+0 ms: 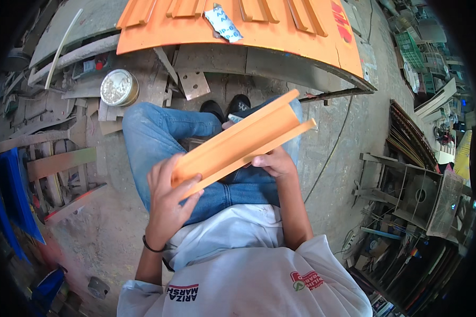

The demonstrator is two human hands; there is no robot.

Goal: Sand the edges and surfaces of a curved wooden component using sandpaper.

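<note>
Across my lap I hold an orange channel-shaped piece (238,144) with raised edges, tilted up to the right. My left hand (172,190) grips its lower left end, fingers over the edge. My right hand (273,160) holds the near edge from below, thumb at the rim; some of its fingers are hidden under the piece. A pale object (235,118), mostly hidden, shows behind the channel's far edge by fingertips. In front of me, several similar orange channels (261,11) lie on an orange sheet (285,41), with a torn white-and-blue printed wrapper (225,24) among them.
A round metal-lidded can (119,88) stands on the floor at front left, near a metal plate with holes (195,84). Blue panels (18,194) lean at the far left. A cable (335,144) runs along the floor at right, beside a metal-framed fan-like unit (418,196) and stacked sheets (411,136).
</note>
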